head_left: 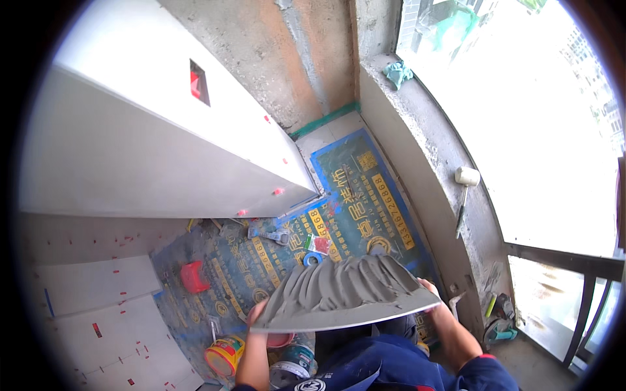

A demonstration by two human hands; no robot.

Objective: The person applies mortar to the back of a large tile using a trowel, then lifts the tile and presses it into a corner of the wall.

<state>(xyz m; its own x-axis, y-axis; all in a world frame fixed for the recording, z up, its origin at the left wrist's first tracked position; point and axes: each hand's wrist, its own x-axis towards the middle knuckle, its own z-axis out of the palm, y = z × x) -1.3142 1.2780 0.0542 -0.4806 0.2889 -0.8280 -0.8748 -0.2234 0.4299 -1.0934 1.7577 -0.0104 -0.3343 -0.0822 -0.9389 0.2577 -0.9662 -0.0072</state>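
A wall tile is held in front of my body, its back turned up. Grey mortar covers that face in thick combed ridges. My left hand grips the tile's left edge, and my right hand is closed round its right end. Fingers under the tile are mostly hidden. Below its left part stand a yellow-and-red bucket, a dark green and white bucket and a partly covered red container.
Printed protective sheeting covers the floor. On it lie blue tape, a packet of red pieces, a power tool and a red object. The window ledge carries a mallet. White tiled walls stand left.
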